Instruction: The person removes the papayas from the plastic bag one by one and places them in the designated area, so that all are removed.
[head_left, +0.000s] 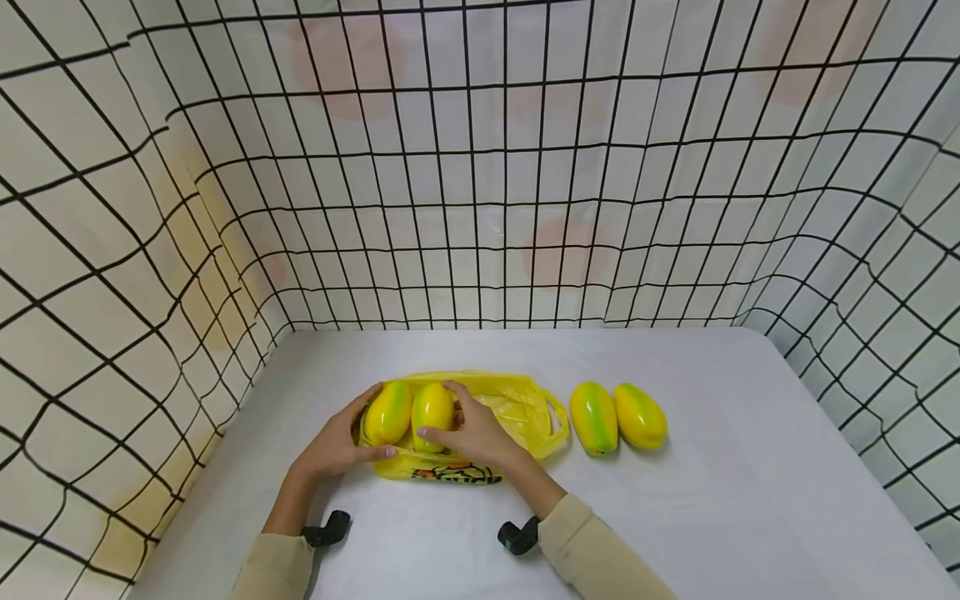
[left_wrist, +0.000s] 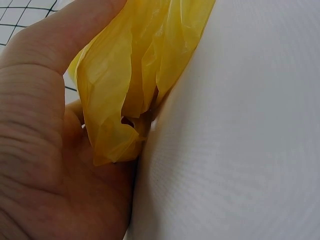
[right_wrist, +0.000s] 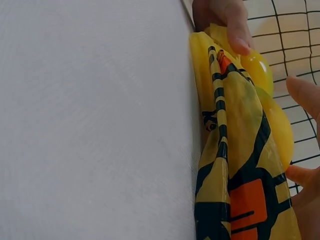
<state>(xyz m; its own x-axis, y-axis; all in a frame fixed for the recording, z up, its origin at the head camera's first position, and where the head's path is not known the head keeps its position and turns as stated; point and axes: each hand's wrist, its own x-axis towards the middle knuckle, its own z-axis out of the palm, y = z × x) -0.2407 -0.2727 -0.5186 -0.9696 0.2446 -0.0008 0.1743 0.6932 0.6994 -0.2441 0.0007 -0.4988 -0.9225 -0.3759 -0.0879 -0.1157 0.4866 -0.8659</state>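
Observation:
A yellow plastic bag (head_left: 510, 408) with dark and orange print lies on its side, mouth toward the right. Two glossy, oblong yellow-green fruits, like mangoes or papayas, sit side by side at it: a left fruit (head_left: 388, 412) and a right fruit (head_left: 432, 408). My left hand (head_left: 341, 437) grips the bag's left end around the left fruit; in the left wrist view folded yellow plastic (left_wrist: 112, 90) lies between thumb and fingers. My right hand (head_left: 480, 429) curves round the right fruit. One fingertip touches that fruit (right_wrist: 277, 130) in the right wrist view, while another digit stands slightly off it.
Two more such fruits, one upright (head_left: 594, 418) and one slanted (head_left: 640, 417), lie right of the bag's handle loop (head_left: 558, 421). The white tabletop (head_left: 750, 500) is bounded by black grid netting (head_left: 510, 204) over pale walls at the back and sides.

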